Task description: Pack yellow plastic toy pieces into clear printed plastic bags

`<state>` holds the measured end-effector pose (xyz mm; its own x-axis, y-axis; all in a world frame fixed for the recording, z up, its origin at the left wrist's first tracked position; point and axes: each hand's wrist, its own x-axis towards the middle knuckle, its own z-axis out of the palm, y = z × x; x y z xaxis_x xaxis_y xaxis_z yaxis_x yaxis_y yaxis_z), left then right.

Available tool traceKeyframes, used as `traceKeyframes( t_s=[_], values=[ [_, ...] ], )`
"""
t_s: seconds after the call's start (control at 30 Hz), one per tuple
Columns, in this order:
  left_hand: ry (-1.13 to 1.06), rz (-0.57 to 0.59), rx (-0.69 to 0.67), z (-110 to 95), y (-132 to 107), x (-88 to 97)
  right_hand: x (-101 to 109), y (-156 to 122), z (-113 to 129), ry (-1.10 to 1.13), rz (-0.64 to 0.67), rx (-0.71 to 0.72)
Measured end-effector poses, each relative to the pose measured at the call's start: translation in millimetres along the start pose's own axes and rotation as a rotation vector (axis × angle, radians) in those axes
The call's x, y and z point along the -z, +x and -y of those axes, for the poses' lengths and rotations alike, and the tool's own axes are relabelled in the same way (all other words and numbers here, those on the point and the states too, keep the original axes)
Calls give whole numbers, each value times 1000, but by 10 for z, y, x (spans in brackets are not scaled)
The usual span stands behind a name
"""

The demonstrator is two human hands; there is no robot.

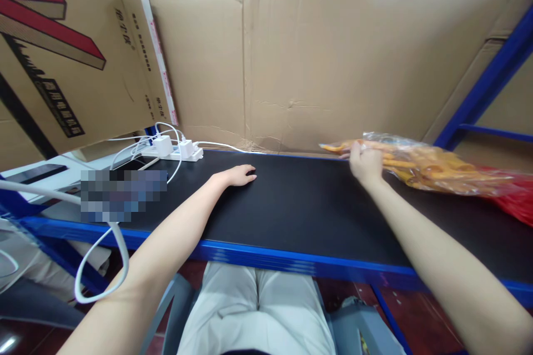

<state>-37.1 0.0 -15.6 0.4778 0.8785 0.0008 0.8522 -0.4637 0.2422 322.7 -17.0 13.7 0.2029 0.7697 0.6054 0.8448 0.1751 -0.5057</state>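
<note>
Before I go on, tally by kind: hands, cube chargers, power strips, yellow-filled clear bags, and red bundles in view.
Bare left hand and bare right hand: 2
White cube-shaped plastic chargers: 2
White oblong plastic power strip: 1
Clear plastic bag of yellow items: 1
Red crinkled bundle, cut off at frame edge: 1
Total: 7

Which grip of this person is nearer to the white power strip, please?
Left. The left grip is to the right of the power strip; the right grip is farther right, holding the plastic bag.

The head view looks forward and down, close above the table [291, 205].
</note>
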Motion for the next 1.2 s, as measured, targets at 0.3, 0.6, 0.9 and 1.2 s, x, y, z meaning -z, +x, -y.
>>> traceKeyframes(
  t_s=[0.3,0.6,0.9,1.2],
  values=[
    [0,0,13,4,-1,-2,-263,-240,465,719,488,-104],
    [-20,-17,-38,-3,22,-12,-417,-195,228,612,613,-343],
    [-21,-43,63,-39,64,-90,-675,-263,107,-277,725,112],
    [44,-79,159,-174,180,-153,-762,-144,178,-407,822,16]
  ],
)
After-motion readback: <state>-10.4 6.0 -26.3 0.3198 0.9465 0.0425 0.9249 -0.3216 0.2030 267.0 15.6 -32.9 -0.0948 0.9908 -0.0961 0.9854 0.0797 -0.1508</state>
